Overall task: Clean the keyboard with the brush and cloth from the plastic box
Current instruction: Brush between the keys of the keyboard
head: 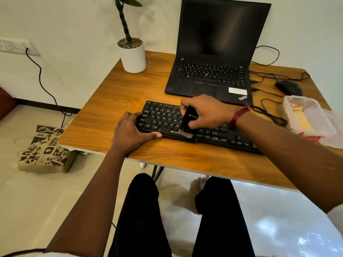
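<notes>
A black keyboard (167,117) lies across the wooden table (115,97) in front of me. My right hand (206,110) grips a black brush (189,123) by its body, and the grey bristles touch the keyboard's front edge by the space bar. My left hand (130,132) grips the keyboard's left end, thumb along the front edge. A clear plastic box (308,117) stands open at the right with something pale yellow inside; I cannot tell whether that is the cloth.
A black laptop (213,71) stands open behind the keyboard. A white plant pot (132,56) is at the back left, a black mouse (288,88) and cables at the back right. A printed paper bag (44,149) lies on the floor, left.
</notes>
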